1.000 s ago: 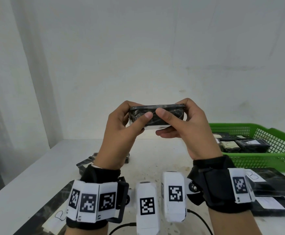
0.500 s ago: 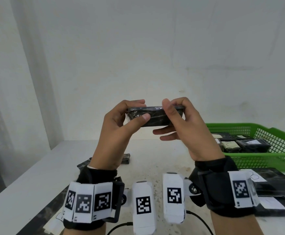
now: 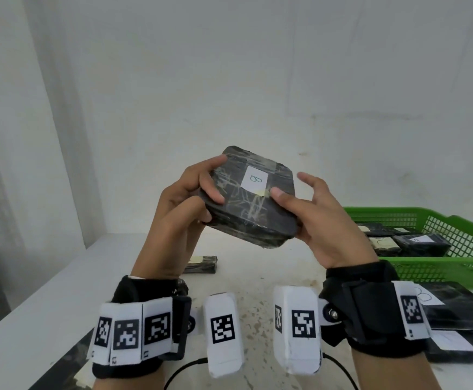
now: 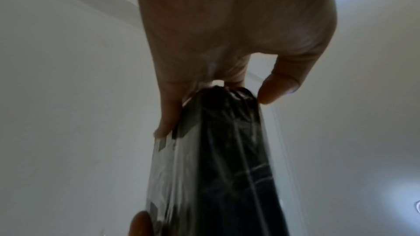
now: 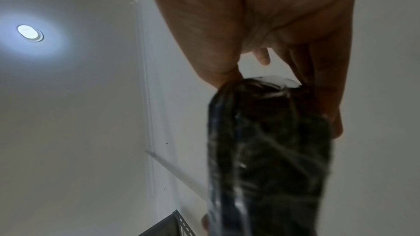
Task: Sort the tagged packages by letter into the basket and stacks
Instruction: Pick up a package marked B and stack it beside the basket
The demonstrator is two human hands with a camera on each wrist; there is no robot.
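Both hands hold a black plastic-wrapped package [image 3: 246,201] up in front of the wall, its top face tilted toward me. A white tag [image 3: 254,178] on it bears a handwritten letter B. My left hand [image 3: 184,204] grips its left edge, fingers over the top and thumb underneath. My right hand [image 3: 308,212] holds the right edge, thumb on top beside the tag, index finger lifted. The wrist views show the package [image 4: 227,159] edge-on between the fingers, and the package [image 5: 268,150] fills the right wrist view likewise. A green basket [image 3: 438,266] at right holds several tagged packages.
Two flat black tagged packages [image 3: 455,308] lie stacked on the white table [image 3: 46,299] at the near right, in front of the basket. A small dark package [image 3: 201,264] lies mid-table behind my left wrist. Another dark package [image 3: 72,370] sits at the near left edge.
The package was held edge-on with its tag hidden. Both hands have tipped it toward me, so the tagged top face now shows. My right index finger has lifted off.
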